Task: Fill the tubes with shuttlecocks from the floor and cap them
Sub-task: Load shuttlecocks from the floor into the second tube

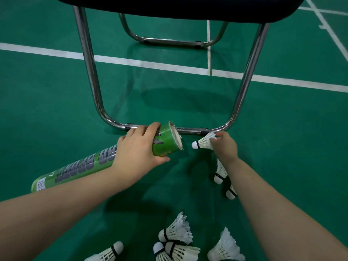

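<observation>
My left hand (138, 147) grips a long green shuttlecock tube (79, 166) near its open end (177, 136), which faces right. My right hand (224, 146) pinches a white shuttlecock (203, 143) by its feathers. Its cork tip points left at the tube mouth, a short gap away. Several more white shuttlecocks lie on the green floor: two under my right forearm (221, 173) and a cluster near the bottom edge (177, 232).
A chair with chrome tube legs (90, 72) and a dark seat (178, 6) stands just beyond my hands; its floor bar (190, 130) runs behind the tube mouth. White court lines (150, 64) cross the green floor.
</observation>
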